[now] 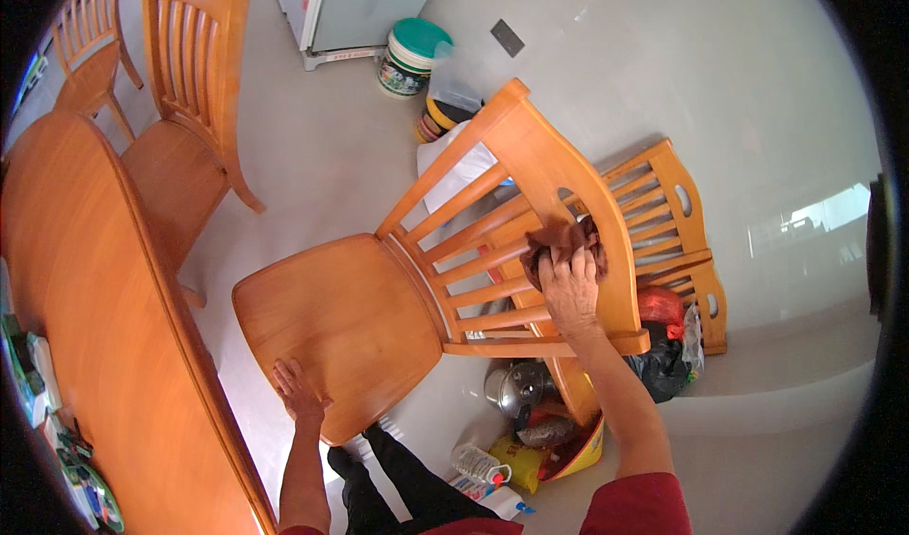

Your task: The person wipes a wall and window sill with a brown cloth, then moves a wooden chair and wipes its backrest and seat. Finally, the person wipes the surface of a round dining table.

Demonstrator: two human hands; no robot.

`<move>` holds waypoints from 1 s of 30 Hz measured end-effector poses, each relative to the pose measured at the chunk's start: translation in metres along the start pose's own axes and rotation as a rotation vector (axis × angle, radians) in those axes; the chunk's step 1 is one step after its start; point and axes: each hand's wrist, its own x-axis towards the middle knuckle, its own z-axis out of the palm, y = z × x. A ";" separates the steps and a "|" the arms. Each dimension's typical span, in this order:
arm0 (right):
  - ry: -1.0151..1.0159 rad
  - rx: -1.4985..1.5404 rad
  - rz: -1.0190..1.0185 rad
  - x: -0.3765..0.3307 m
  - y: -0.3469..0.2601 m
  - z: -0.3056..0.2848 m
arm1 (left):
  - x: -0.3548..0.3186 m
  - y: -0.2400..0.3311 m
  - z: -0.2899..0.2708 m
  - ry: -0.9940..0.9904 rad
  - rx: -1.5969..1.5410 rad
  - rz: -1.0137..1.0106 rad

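Observation:
An orange-brown wooden chair (336,322) stands in front of me, its slatted back toward the right. My right hand (570,289) presses a dark brown cloth (566,243) against the top board of the backrest, near the oval handle hole. The fingers lie bunched over the cloth, which hides part of the board. On the near edge of the seat rests my left hand (298,390), fingers spread and holding nothing.
To the left runs a wooden table (133,317) with small items on its near edge. Another chair (189,80) stands beyond it. Behind the chair back are more slatted chairs (663,204), a metal pot (519,388), bags and a plastic bottle (478,464). A green-lidded bucket (405,76) is by the wall.

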 end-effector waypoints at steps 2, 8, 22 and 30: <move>0.048 0.126 0.043 0.004 0.009 0.009 | -0.002 0.002 -0.004 0.006 -0.012 0.007; 0.571 0.233 0.192 0.169 0.003 -0.009 | 0.003 -0.006 0.015 0.026 0.021 -0.013; 0.023 0.357 -0.072 0.108 -0.196 0.167 | -0.001 -0.006 0.011 0.086 -0.035 0.035; -0.368 0.270 -0.188 0.037 -0.187 0.194 | -0.003 -0.006 0.014 0.132 -0.073 0.068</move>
